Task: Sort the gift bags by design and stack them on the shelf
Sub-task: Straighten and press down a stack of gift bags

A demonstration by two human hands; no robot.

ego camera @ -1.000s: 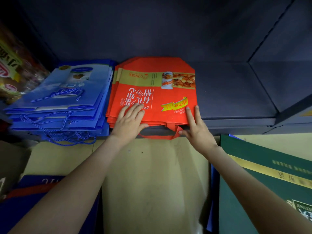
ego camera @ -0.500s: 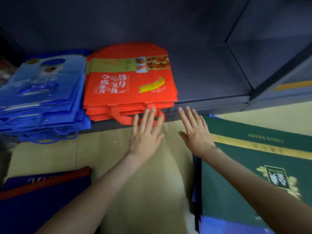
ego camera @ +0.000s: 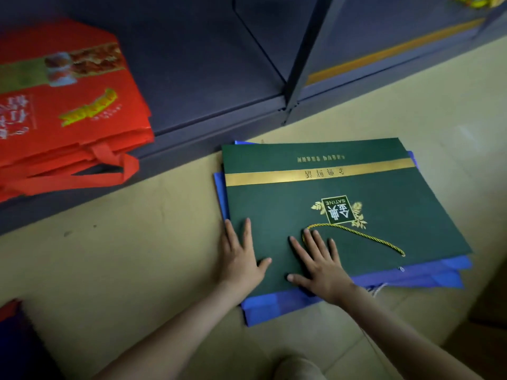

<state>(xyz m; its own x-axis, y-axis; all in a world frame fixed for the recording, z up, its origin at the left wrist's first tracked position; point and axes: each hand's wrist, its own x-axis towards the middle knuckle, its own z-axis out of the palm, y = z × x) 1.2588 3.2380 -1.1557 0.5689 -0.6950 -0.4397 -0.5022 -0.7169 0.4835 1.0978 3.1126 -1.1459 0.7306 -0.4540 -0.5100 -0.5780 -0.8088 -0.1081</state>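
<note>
In the head view, a green gift bag [ego camera: 329, 204] lay flat on the floor [ego camera: 137, 256] atop blue bags [ego camera: 279, 304], just before the shelf [ego camera: 205, 78]. The left hand [ego camera: 241, 260] pressed on its left edge and the right hand [ego camera: 321, 267] lay flat beside the gold cord [ego camera: 365, 237], fingers [ego camera: 248, 231] of both spread. Red bags [ego camera: 68, 111] sat stacked on the shelf.

Dark green gift bag [ego camera: 315, 204] with gold band, blue bags [ego camera: 411, 275] beneath, red bags [ego camera: 82, 127].
</note>
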